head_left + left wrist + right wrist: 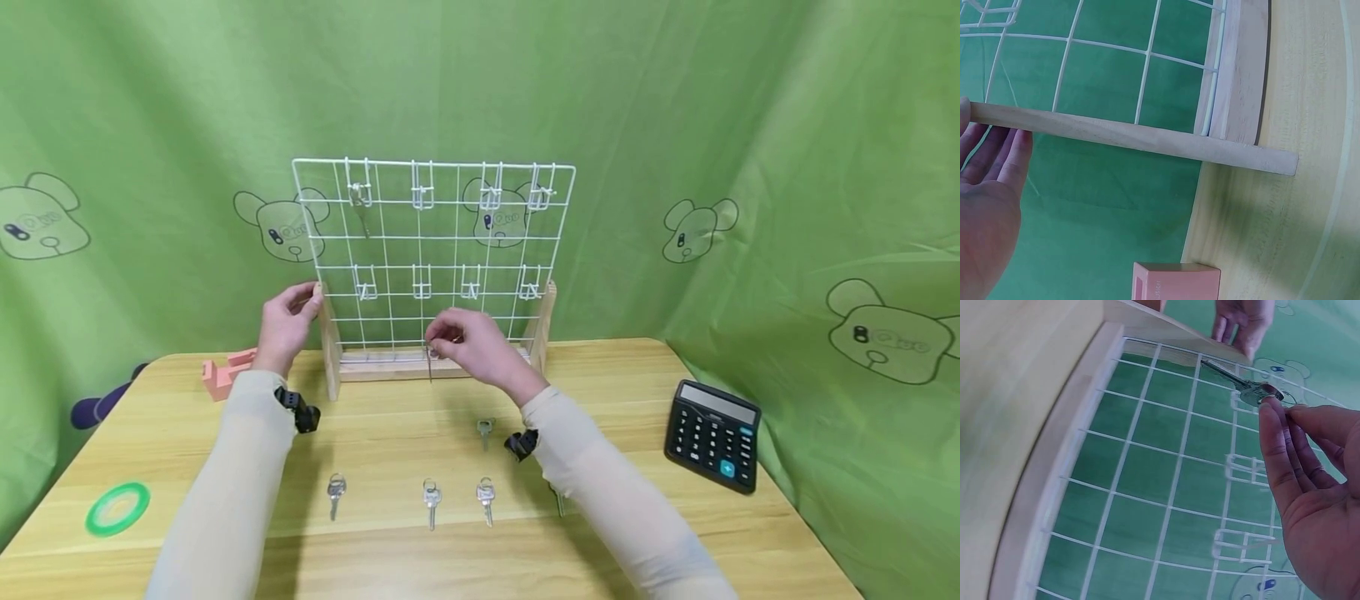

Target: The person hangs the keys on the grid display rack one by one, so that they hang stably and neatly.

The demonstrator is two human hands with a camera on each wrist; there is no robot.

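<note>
My left hand [288,325] grips the top of the left wooden post [1135,139] of a white wire grid rack [433,237], thumb on one side and fingers on the other. In front of the grid's lower part, my right hand [476,346] pinches a silver key [1250,392] near its ring between thumb and fingers. The right wrist view shows its blade pointing away from the palm. Another key [361,208] hangs from the upper left hook. The other white hooks [423,196] sit in two rows on the grid.
Several keys [431,500] with rings lie on the wooden table [375,562], one partly hidden by the right sleeve. A black calculator [714,435] lies at the right, a green tape roll [117,509] at the left. Behind the left hand stands a pink holder [219,379].
</note>
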